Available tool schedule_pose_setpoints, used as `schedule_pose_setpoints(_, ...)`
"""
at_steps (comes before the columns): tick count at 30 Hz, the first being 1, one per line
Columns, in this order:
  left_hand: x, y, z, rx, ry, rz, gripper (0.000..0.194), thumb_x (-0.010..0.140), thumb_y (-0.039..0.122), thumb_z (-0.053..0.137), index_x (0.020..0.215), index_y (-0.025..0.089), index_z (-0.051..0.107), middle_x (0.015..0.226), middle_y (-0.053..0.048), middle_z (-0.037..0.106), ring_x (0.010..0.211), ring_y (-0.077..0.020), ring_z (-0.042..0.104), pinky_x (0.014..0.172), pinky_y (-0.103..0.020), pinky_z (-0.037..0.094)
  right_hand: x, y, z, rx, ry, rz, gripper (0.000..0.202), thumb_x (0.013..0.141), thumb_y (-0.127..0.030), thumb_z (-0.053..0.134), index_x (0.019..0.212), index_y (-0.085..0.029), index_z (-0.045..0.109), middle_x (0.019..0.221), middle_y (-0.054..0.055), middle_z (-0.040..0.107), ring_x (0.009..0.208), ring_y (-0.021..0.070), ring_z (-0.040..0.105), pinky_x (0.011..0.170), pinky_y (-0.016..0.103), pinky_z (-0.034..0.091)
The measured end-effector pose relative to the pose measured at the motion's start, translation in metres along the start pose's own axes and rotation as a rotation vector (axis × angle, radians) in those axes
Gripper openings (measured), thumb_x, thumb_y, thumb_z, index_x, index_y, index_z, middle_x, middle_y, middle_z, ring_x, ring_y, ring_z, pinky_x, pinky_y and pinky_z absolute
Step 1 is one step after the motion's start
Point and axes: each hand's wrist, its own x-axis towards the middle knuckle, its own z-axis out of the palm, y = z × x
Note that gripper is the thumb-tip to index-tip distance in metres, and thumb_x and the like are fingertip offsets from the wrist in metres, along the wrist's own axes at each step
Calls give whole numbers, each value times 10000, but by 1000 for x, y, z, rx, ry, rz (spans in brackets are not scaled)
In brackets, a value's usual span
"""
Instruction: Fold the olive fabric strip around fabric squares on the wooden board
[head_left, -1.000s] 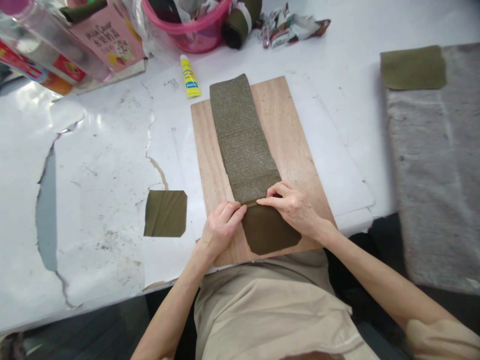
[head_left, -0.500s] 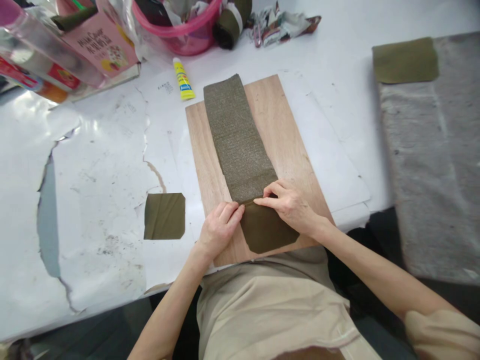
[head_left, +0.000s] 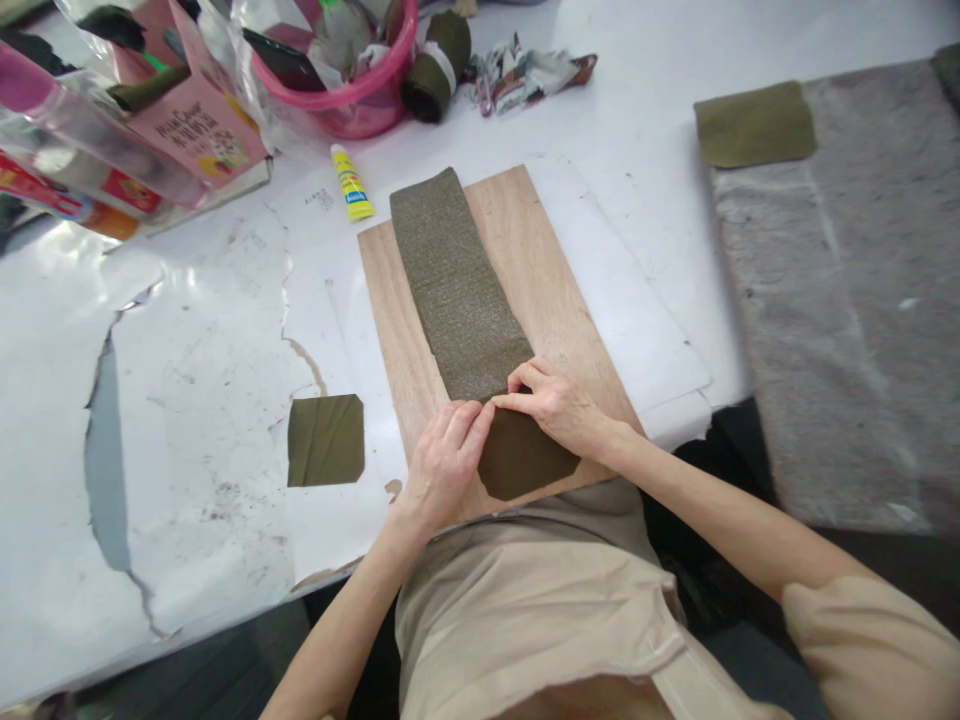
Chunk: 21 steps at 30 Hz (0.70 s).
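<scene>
A long strip of olive cloth [head_left: 459, 280], its speckled side up, lies along a wooden board [head_left: 536, 250] in front of me. Its near end is a smooth olive cloth piece [head_left: 525, 462] with cut corners, meeting the speckled part at a crosswise fold. My left hand [head_left: 450, 455] presses its closed fingertips on the left end of that fold. Close beside it, my right hand [head_left: 553, 405] pinches the fold with thumb and forefinger, the two hands' tips almost touching. My fingers hide part of the fold.
A small olive cloth square [head_left: 327, 440] lies left of the board. Beyond the board are a yellow glue tube [head_left: 352, 184], a pink basket [head_left: 341, 98], a cloth roll [head_left: 438, 68] and a pink box [head_left: 202, 125]. A grey padded surface [head_left: 832, 310] with an olive patch [head_left: 757, 125] stands at right.
My left hand has slid a little rightward along the fold, closer to my right fingertips. The whole view has shifted slightly; the cloth stays on the board.
</scene>
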Motion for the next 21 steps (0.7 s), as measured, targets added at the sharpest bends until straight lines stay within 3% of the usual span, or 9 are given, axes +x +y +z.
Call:
schedule_pose_setpoints(6, 1, 2, 21, 25, 9, -25, 432, 952, 102, 460, 1382, 139, 471, 1110, -143, 619, 1060, -245, 569, 892, -403, 532, 2, 5, -8, 41, 9, -14, 260, 973, -185, 476, 1033, -218, 727, 941, 59, 628, 956, 178, 517, 826, 302, 476)
schedule_pose_setpoints(11, -2, 1, 21, 16, 2, -33, 452, 946, 95, 471, 1394, 159, 469, 1121, -131, 613, 1073, -241, 568, 909, -387, 521, 0, 15, -14, 52, 52, -6, 217, 960, -229, 524, 941, -209, 740, 908, 50, 657, 925, 175, 525, 843, 322, 459)
schedule_pose_setpoints(21, 3, 5, 17, 65, -66, -26, 468, 939, 107, 483, 1402, 174, 464, 1140, -134, 597, 1080, -246, 557, 914, -392, 506, -8, 19, -21, 19, 12, -16, 279, 990, -220, 442, 1046, -212, 716, 942, 68, 621, 952, 183, 514, 824, 319, 492)
